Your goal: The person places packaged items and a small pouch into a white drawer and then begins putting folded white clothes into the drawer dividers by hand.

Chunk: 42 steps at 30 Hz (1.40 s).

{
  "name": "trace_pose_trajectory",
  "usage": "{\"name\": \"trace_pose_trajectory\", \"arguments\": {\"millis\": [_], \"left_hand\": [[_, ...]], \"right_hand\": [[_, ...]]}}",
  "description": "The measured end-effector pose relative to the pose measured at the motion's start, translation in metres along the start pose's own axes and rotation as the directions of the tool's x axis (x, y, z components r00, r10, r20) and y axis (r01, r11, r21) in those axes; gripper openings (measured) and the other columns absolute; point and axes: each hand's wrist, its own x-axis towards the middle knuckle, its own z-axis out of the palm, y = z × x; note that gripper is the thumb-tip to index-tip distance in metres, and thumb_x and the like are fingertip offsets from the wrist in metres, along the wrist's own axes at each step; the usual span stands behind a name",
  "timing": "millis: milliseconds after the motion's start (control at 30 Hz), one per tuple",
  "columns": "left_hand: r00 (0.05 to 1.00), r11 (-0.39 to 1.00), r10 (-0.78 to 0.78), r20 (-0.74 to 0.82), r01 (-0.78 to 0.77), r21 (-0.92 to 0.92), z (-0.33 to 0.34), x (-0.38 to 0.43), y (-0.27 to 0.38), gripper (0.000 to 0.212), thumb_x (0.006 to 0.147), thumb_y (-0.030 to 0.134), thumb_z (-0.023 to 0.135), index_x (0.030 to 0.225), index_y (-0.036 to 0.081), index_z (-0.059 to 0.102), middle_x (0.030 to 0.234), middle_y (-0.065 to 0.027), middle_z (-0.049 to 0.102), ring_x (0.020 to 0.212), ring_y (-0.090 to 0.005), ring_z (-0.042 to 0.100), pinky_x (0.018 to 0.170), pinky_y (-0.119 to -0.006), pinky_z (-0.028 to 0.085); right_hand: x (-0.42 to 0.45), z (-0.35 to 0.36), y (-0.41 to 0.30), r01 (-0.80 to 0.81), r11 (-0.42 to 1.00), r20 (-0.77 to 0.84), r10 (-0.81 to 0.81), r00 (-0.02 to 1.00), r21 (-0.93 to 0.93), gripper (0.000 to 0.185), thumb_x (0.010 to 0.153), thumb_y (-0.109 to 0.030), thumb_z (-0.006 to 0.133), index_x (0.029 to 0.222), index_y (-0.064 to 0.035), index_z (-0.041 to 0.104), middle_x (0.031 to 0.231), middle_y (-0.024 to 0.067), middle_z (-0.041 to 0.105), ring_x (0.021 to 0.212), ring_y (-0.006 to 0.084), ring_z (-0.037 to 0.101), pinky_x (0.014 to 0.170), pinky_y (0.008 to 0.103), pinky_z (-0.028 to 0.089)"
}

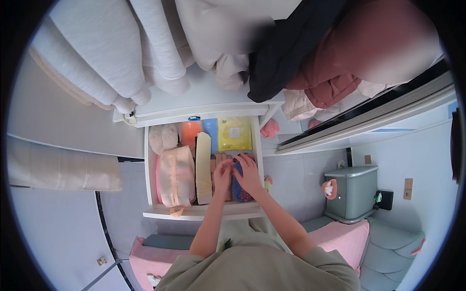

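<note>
Before me a white drawer (204, 217) is pulled out. My right hand (248, 174) is over a blue patterned fabric bundle (238, 191) at the drawer's right front, its thumb on one side and fingers across the far end. Beside it, my left hand (222, 176) has bent fingers near the right thumb, above brownish-pink folded gloves (214, 160); whether it pinches anything is hidden. A cream folded item (203, 163) stands left of the gloves. Farther left sits a peach-trimmed translucent zip pouch (178, 176).
At the drawer's back are a fluffy beige item (163, 139), an orange item (191, 132), a blue flat packet (210, 132) and a yellow packet (235, 134). Clothes (160, 47) hang above. A grey-green bedside cabinet (351, 192) stands right; a pink-covered bed (338, 238) is behind me.
</note>
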Motion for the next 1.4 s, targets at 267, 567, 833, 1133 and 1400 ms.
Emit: {"name": "trace_pose_trajectory", "arguments": {"millis": [267,567,833,1133,1400], "left_hand": [[0.999,0.988,-0.036,-0.008,0.037,0.151,-0.042,-0.038,0.047,0.018,0.087,0.010,0.044,0.101,0.008,0.054,0.093,-0.0022,0.057,0.079,-0.0096,0.055,0.070,-0.022,0.043],[0.973,0.993,-0.026,-0.231,0.051,0.106,-0.038,-0.083,0.089,0.022,0.089,0.022,0.045,0.104,0.008,0.053,0.093,-0.0024,0.057,0.082,-0.0112,0.056,0.073,-0.025,0.043],[0.928,0.999,-0.036,-0.370,0.032,-0.018,0.008,-0.118,0.070,0.022,0.086,0.017,0.045,0.105,0.007,0.052,0.093,-0.0030,0.058,0.083,-0.0119,0.056,0.074,-0.026,0.043],[0.857,0.999,0.002,-0.515,-0.027,-0.040,0.075,-0.153,0.055,0.022,0.086,0.017,0.045,0.105,0.008,0.052,0.093,-0.0023,0.058,0.084,-0.0109,0.055,0.074,-0.025,0.043],[0.738,0.997,0.005,-0.675,-0.058,-0.056,0.113,-0.192,0.043,0.021,0.087,0.016,0.044,0.104,0.008,0.052,0.093,-0.0011,0.058,0.083,-0.0113,0.056,0.075,-0.025,0.042]], "right_hand": [[-0.034,-0.035,-0.019,-0.080,0.959,0.255,0.008,0.967,0.273,0.041,0.078,-0.010,0.053,0.118,-0.0107,0.042,0.097,0.0117,0.058,0.082,0.0238,0.059,0.072,0.0338,0.047],[-0.041,-0.059,-0.010,0.075,0.968,0.381,-0.166,0.910,0.241,0.037,0.079,-0.011,0.052,0.115,-0.0109,0.045,0.095,0.0110,0.059,0.082,0.0224,0.060,0.071,0.0325,0.047],[-0.015,-0.086,-0.007,0.370,0.900,0.523,-0.435,0.733,0.230,0.036,0.079,-0.014,0.052,0.114,-0.0121,0.047,0.095,0.0104,0.058,0.082,0.0236,0.059,0.070,0.0325,0.047],[-0.014,-0.120,0.016,0.347,0.850,0.631,-0.526,0.570,0.395,0.032,0.079,-0.015,0.053,0.110,-0.0107,0.048,0.098,0.0112,0.056,0.080,0.0248,0.058,0.068,0.0336,0.046],[-0.024,-0.118,0.039,0.324,0.829,0.748,-0.555,0.365,0.456,0.034,0.079,-0.015,0.054,0.112,-0.0103,0.048,0.096,0.0098,0.057,0.078,0.0222,0.058,0.068,0.0324,0.046]]}}
